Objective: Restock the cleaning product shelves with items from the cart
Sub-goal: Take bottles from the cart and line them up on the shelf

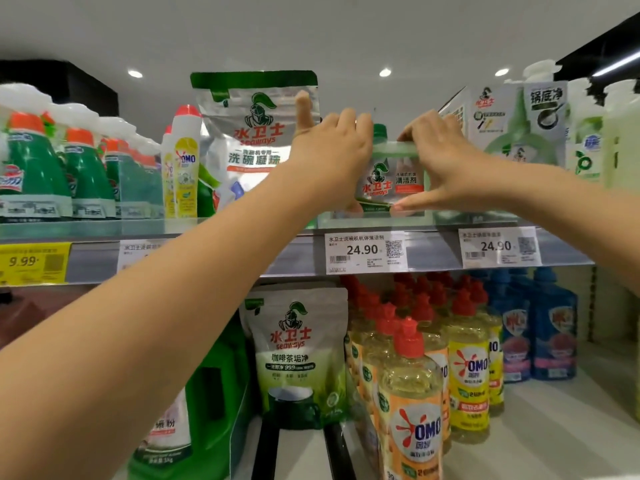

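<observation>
A small pale-green cleaner bottle (393, 174) with a green cap and a knight logo stands on the top shelf (207, 227), above a 24.90 price tag (363, 251). My left hand (332, 154) grips its left side, index finger pointing up. My right hand (440, 161) grips its right side, fingers over the top and thumb under the base. The bottle's base sits at or just above the shelf surface; contact cannot be told.
A large silver-green pouch (256, 133) stands left of the bottle, then OMO cream bottles (183, 161) and green spray bottles (38, 168). Boxed cleaners (512, 126) stand to the right. The lower shelf holds a green pouch (298, 355), yellow OMO bottles (412, 393) and blue bottles (550, 334).
</observation>
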A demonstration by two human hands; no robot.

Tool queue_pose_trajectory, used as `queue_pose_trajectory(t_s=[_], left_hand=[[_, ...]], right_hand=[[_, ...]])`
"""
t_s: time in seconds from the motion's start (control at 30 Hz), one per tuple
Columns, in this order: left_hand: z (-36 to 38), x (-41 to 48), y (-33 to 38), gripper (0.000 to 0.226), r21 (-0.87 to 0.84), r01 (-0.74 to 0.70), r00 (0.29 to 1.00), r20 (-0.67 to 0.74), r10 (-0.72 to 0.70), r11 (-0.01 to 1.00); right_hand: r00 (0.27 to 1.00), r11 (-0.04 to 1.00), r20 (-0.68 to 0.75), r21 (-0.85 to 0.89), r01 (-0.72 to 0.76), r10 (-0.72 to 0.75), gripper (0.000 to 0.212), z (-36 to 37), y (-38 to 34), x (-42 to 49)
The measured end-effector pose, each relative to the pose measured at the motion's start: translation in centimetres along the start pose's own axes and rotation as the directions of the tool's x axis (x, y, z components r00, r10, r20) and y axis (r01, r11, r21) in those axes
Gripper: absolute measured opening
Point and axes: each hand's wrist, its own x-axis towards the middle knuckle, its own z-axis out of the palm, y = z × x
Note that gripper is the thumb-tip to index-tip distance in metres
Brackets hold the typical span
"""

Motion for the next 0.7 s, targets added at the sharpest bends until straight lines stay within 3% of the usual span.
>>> queue_pose_trajectory(t_s=[0.47,0.7], left_hand=[[2.4,2.5,1.7,0.042,0.263,0.139,0.99,-0.061,-0.127,0.955],[2.6,3.5,1.8,0.067,0.188,0.164,0.986,-0.001,-0.167,0.968]], right_hand=[[0.999,0.998,0.007,-0.038,-0.042,0.042,0.073,2.2,0.6,1.7],[0.995,0.995,0.03,-0.053,-0.09,0.092,0.081,2.1,-0.1,2.0]])
